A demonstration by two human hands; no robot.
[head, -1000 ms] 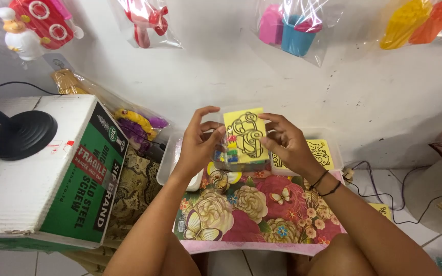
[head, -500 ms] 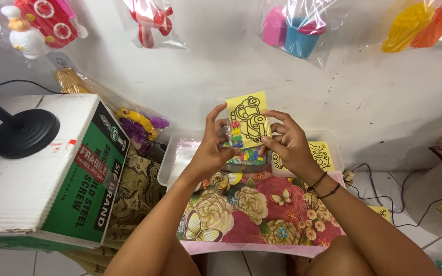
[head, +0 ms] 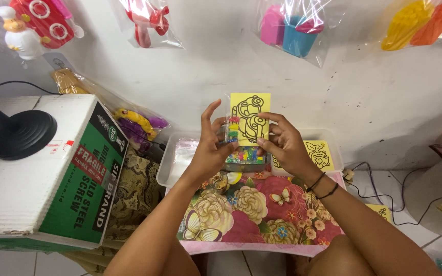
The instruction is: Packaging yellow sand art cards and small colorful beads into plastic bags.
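I hold a yellow card with a black car outline, wrapped in clear plastic, upright in front of the white wall. My left hand grips its left edge, where small coloured tubes sit in the packet. My right hand holds the card's right and lower edge. Below my hands a clear plastic tray holds more packets and a box of coloured tubes. Another yellow outline card lies in the tray at the right.
A floral cloth covers the low table. A white and green cardboard box with a black round stand base on it stands at left. Bagged toys hang on the wall. Cables trail at right.
Both hands have raised the yellow card from just above the tray to higher up against the wall.
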